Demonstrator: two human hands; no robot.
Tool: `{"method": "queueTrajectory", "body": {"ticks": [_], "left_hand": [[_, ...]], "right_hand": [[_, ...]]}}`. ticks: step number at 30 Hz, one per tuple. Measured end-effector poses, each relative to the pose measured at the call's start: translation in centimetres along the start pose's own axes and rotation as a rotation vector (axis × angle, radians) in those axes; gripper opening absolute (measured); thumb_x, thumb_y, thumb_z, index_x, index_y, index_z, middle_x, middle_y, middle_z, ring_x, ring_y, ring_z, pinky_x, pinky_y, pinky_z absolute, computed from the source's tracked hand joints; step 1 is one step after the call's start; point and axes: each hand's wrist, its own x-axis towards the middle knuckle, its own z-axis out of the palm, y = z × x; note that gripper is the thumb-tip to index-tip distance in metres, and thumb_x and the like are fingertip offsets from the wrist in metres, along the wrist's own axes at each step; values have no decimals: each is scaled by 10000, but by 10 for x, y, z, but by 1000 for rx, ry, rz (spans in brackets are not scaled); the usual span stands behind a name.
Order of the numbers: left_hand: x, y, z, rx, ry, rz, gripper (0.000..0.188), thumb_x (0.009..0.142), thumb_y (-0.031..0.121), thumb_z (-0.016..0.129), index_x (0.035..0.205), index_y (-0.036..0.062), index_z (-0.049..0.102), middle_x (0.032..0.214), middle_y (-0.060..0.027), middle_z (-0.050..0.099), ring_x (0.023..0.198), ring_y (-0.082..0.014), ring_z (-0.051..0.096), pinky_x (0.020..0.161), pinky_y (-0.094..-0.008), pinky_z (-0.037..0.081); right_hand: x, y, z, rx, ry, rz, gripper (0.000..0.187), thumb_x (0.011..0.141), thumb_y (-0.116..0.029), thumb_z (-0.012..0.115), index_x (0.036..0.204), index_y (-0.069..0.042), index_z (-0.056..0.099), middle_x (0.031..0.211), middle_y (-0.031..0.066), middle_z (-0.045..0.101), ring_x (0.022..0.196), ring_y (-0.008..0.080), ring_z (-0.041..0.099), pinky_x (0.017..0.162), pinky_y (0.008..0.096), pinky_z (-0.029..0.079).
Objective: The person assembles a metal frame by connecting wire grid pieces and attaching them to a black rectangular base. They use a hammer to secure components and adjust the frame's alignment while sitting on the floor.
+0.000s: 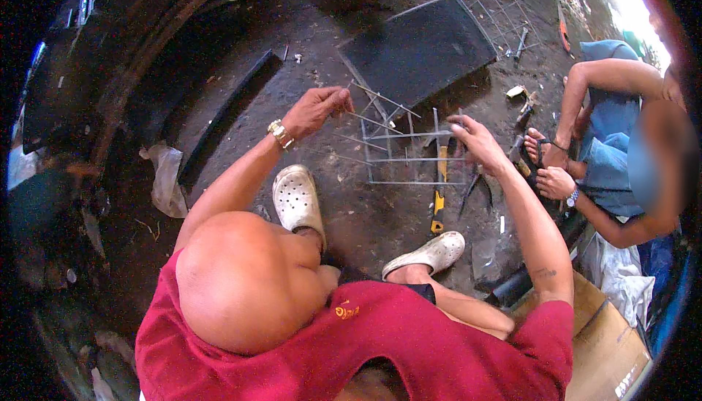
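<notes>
Left hand (pixel 316 112) pinches a thin wire (pixel 369 119), fingertips pressed together; the right hand (pixel 477 141) is half-curled at the right side of a wire grid (pixel 415 160), its grip impossible to tell. That grid sits between the hands, by the near edge of a black panel (pixel 420 46) on the floor (pixel 241 145). Crowding it are a yellow-handled tool (pixel 438 214) underneath and, just right, dark pliers (pixel 479 187). Another grid (pixel 497 6) lies by the panel's far right corner; a co-worker's hand (pixel 556 184) rests near a bare foot (pixel 545 151).
</notes>
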Motion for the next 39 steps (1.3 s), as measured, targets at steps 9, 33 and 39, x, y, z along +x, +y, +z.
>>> {"method": "queueTrajectory", "body": {"ticks": [9,33,39], "left_hand": [[47,29,-71,383,87,-25,226,943,207,592,1114,63,624,851,-46,669,751,-132,622,706,-299,512],[108,52,-105,170,15,233,195,889,23,582,1081,18,618,1025,-40,656,961,-156,608,913,-325,475],[99,19,-104,-67,73,316,143,889,-4,592,1028,22,614,1011,-51,663,974,-160,615,917,-319,473]], "right_hand": [[-37,58,-29,93,-23,349,437,956,-283,569,1310,-33,515,785,95,643,631,186,630,590,343,522],[-70,100,34,-223,163,234,821,874,-225,633,1510,-48,145,1383,292,427,1266,423,452,1071,436,367],[-93,81,50,-697,189,16,735,820,-126,642,1466,-105,292,1504,207,257,1367,404,286,1088,499,339]]}}
